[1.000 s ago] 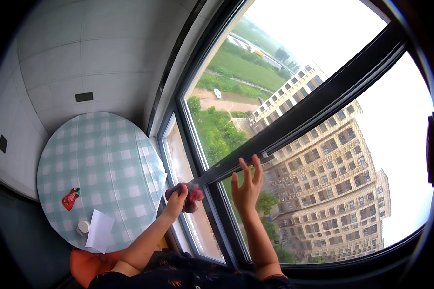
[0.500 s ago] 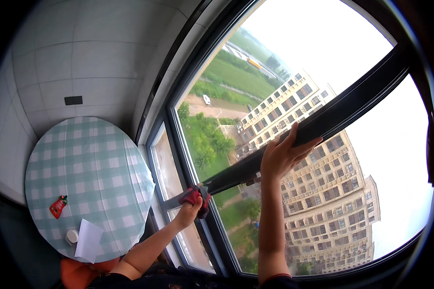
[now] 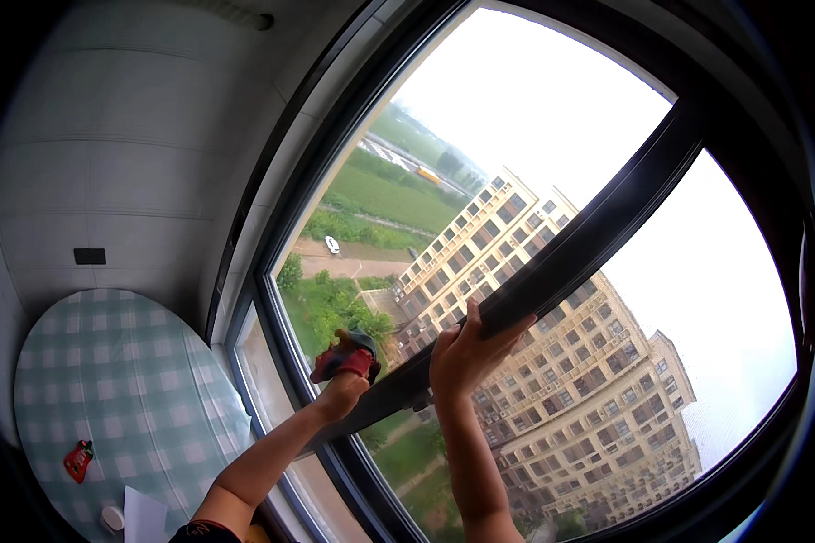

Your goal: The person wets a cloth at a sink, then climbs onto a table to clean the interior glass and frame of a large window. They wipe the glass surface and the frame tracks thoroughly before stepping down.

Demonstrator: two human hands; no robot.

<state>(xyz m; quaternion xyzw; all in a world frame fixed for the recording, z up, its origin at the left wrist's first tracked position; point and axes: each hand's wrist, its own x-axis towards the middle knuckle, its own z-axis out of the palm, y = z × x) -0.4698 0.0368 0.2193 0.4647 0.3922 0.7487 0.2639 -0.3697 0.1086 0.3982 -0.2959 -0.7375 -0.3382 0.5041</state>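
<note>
A bunched red and dark cloth (image 3: 346,358) is gripped in my left hand (image 3: 342,396), held at the window beside the lower end of the dark upright bar. My right hand (image 3: 469,353) rests against that dark window bar (image 3: 561,262), fingers stretched out and apart, with no object in it. The bar runs slantwise across the view from lower left to upper right. Behind the cloth, the window pane (image 3: 335,262) shows trees outside.
At lower left stands a round table (image 3: 127,362) with a green-and-white checked cloth. On it lie a red packet (image 3: 79,462), a small white round container (image 3: 112,519) and a white paper sheet (image 3: 145,516). A tiled wall (image 3: 145,172) rises behind. Tall buildings (image 3: 598,362) stand outside.
The view has tilted up, and the table sits lower in it. My left hand has moved the cloth from the lower frame corner up along the bar. My right hand stays on the bar.
</note>
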